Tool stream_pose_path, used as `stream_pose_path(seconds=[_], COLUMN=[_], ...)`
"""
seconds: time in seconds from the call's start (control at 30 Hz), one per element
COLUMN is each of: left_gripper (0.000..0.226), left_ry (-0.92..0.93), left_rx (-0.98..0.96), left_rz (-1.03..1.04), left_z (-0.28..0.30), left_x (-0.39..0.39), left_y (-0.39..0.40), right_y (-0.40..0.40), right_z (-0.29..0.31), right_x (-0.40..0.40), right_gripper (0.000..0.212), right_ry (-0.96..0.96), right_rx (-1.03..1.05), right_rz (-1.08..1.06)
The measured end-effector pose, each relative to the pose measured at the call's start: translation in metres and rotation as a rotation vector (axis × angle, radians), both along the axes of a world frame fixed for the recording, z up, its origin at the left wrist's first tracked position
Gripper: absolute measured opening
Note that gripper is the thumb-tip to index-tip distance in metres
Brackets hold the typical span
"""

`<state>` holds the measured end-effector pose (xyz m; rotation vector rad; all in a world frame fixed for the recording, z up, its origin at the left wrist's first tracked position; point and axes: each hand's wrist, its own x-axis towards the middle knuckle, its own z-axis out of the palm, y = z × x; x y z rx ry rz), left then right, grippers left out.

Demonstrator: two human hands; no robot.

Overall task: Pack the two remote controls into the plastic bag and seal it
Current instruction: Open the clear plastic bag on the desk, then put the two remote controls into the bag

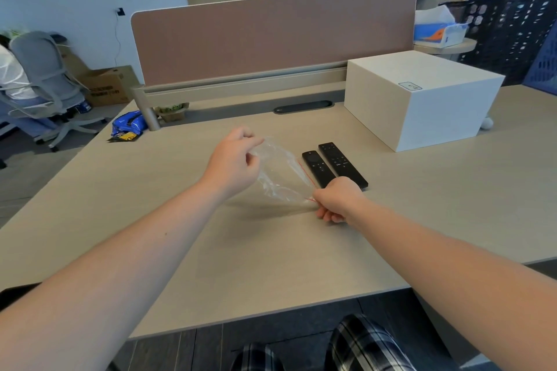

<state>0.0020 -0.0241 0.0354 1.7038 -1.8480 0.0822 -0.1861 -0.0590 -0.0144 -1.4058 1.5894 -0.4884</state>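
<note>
Pale wood surface [168, 238] fills my view, with a pink divider panel [271, 36] along its far edge and a white box [422, 99] at the far right. I hold the clear plastic bag [281, 173] above the surface between both hands: my left hand [233, 161] pinches its far left end, and my right hand [336, 203] is closed on the near corner by the red seal strip. Both black remote controls lie side by side on the surface just right of the bag, the shorter remote [318, 168] on the left, the longer remote [342, 164] on the right, their near ends partly hidden behind my right hand.
</note>
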Motion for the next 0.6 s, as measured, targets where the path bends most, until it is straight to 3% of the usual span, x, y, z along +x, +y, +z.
stream_pose_path(seconds=[0.17,0.37,0.6], left_gripper=[0.051,0.048,0.045], left_ry=[-0.224,-0.217,-0.146], left_rx=[0.084,0.108,0.146], left_rz=[-0.162,-0.181,-0.118], left_z=[-0.009,-0.01,-0.018], left_x=[0.002,0.002,-0.001], left_y=[0.008,0.005,0.007], right_y=[-0.004,-0.004,-0.008], right_z=[-0.006,-0.01,-0.006], right_x=[-0.013,-0.014,-0.009], right_gripper=[0.018,0.042,0.016], right_ry=[0.262,0.596,0.623], right_rx=[-0.507,-0.49,-0.504], right_rz=[-0.051,0.138,0.104])
